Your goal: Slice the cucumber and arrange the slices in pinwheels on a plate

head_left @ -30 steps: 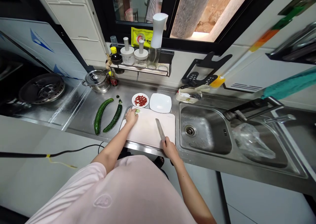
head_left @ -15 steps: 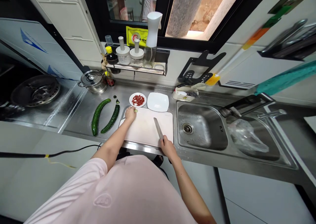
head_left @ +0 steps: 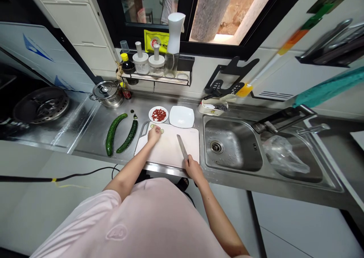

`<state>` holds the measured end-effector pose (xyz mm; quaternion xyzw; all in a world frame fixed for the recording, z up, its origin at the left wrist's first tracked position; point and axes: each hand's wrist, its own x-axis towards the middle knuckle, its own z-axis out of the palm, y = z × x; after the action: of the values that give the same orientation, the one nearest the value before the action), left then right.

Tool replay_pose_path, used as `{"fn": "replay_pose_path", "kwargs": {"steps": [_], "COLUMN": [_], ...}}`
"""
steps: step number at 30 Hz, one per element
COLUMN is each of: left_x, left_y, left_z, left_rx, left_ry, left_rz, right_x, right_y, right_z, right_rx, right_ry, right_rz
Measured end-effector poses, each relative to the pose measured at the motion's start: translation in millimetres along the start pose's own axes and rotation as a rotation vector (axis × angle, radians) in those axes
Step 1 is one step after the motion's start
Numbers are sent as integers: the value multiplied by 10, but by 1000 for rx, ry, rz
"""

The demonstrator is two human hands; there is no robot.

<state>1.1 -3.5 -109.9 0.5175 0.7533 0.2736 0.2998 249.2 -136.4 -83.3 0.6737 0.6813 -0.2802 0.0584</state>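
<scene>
My right hand [head_left: 193, 169] is wrapped round the handle of a knife [head_left: 181, 145], whose blade lies over the right part of the white cutting board [head_left: 170, 148]. Near the board's upper left, my left hand [head_left: 154, 134] has its fingers bent down beside small pale green slices [head_left: 162, 131]; whether it grips one is too small to tell. Left of the board lie two dark green cucumbers [head_left: 113, 134] [head_left: 128, 137], with small cut-off ends [head_left: 135, 116] above them. Behind the board stand a plate of chopped red pieces [head_left: 163, 115] and a white square plate [head_left: 182, 117].
To the right is a double sink [head_left: 233, 148] with a plastic bag [head_left: 283, 155] in its far basin. A lidded steel pot [head_left: 108, 95] stands at the back left. Seasoning jars [head_left: 141, 63] sit on a wall rack, and a pan [head_left: 41, 104] is at far left.
My left hand has moved a little to the right, away from the board's handle slot, and pale green slices now show beside its fingers. The knife and my right hand have stayed in place.
</scene>
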Motion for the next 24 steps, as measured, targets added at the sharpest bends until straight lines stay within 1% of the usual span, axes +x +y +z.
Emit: {"fn": "replay_pose_path", "kwargs": {"steps": [4, 9, 11, 15, 20, 24], "left_x": [-152, -259, -278, -287, -223, -184], "left_y": [-30, -73, -80, -103, -152, -159], "left_z": [145, 264, 270, 255, 248, 251], "left_rx": [-51, 34, 92, 161, 125, 122], "left_ry": [-59, -113, -102, -31, -52, -65], "left_rz": [12, 43, 70, 152, 117, 111], "right_x": [-7, -24, -40, -96, -149, -149], "right_y": [-24, -58, -79, -149, -265, -317], "right_z": [-15, -64, -92, -131, -110, -76], "right_rx": [5, -4, -14, -26, -38, -52], "right_ry": [-6, -20, -30, -35, -65, -85], "right_rz": [6, 14, 21, 2, -63, -87]}}
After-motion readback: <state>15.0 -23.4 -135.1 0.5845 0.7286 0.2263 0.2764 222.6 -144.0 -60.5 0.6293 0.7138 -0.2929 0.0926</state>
